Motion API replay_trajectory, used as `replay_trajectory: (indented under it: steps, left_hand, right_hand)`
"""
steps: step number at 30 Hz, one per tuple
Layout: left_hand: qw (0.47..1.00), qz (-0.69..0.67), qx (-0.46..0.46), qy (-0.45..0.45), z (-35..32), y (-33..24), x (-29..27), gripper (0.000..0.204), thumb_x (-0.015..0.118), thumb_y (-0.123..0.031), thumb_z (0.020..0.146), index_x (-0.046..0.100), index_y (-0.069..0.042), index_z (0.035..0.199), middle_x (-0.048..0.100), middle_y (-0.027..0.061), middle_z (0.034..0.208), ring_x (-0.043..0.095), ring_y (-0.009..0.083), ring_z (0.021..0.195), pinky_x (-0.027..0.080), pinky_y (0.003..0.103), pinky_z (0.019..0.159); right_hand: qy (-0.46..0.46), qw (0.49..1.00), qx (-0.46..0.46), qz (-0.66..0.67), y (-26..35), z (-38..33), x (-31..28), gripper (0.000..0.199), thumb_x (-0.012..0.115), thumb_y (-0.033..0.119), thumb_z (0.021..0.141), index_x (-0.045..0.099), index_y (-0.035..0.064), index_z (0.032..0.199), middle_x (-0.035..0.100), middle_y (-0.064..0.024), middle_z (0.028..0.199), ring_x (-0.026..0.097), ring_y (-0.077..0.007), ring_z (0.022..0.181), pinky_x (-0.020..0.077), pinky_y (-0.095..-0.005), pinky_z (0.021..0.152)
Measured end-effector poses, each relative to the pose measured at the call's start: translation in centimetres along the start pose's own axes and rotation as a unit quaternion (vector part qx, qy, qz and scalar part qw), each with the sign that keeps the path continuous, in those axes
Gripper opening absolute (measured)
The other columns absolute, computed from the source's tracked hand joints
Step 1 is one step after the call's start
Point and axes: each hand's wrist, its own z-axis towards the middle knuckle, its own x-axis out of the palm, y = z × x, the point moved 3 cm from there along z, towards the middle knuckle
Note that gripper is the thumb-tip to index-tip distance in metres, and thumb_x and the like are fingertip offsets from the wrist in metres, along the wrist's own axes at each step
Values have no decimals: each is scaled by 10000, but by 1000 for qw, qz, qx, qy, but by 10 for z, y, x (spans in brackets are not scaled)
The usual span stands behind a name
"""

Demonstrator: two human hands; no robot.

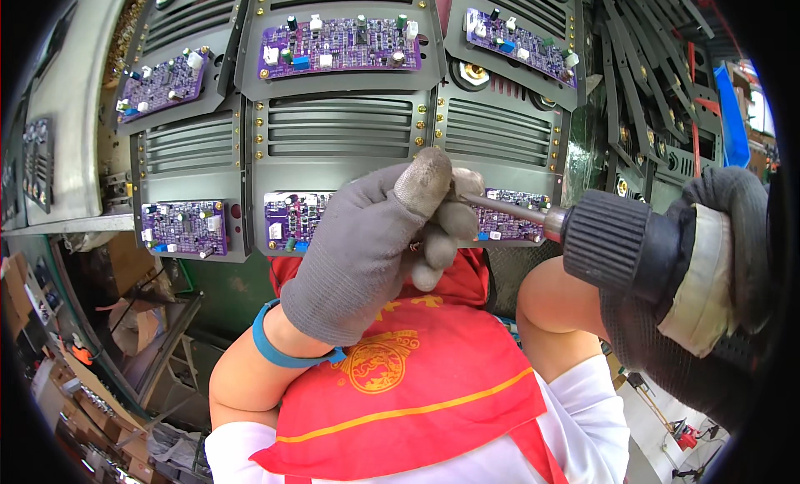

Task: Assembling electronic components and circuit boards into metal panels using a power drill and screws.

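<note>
My left hand, in a grey knit glove with worn pale fingertips, is closed in a pinch above the panels. What it pinches is hidden; a small coppery glint shows between the curled fingers. My right hand, also gloved, is wrapped around a power screwdriver with a black ribbed collar. Its thin metal bit points left, and the tip reaches the pinched left fingertips. Beneath my hands lie dark grey slotted metal panels bearing purple circuit boards. My left hand partly covers one near board.
More dark metal panels are stacked at the far right, beside a blue bin. A pale metal sheet stands at the left. Brass-coloured small parts lie beside it. Cardboard boxes sit lower left.
</note>
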Motion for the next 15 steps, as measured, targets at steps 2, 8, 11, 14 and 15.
replay_trajectory:
  steps: [2,8,11,14,15]
  left_hand:
    - [999,-17,-22,37,0,1,1,487,519,-468,959,624,-6,1071,632,29,783,511,42,559,408,187,470]
    - [998,-16,-22,61,-2,5,2,507,514,-500,950,626,-15,1046,621,13,761,495,30,546,388,178,452]
    - [998,-22,-24,57,-2,6,2,504,514,-500,951,634,-16,1024,617,12,743,491,29,540,385,180,449]
    - [995,-16,-21,98,-2,4,6,507,518,-493,952,641,-8,1035,609,9,718,500,38,543,384,186,449]
    - [997,55,-21,49,-7,-2,8,499,529,-485,950,643,-9,1052,604,8,699,504,43,543,382,193,447]
  right_hand:
    - [-7,1000,0,-2,-2,2,-7,521,815,439,650,517,68,861,530,8,765,535,-88,626,444,-199,565]
    - [-28,1000,1,-4,6,-2,-6,511,818,421,653,513,69,864,530,10,759,535,-85,623,449,-202,568]
    - [-41,999,2,-3,-5,3,-14,506,819,411,655,511,70,865,530,11,757,535,-83,621,452,-203,569]
    - [-54,998,6,-5,-27,19,-17,501,821,402,657,509,71,866,530,12,754,534,-82,619,455,-204,570]
    - [-59,998,8,-6,-18,10,-29,499,821,399,658,508,71,866,530,13,753,534,-81,619,456,-205,571]
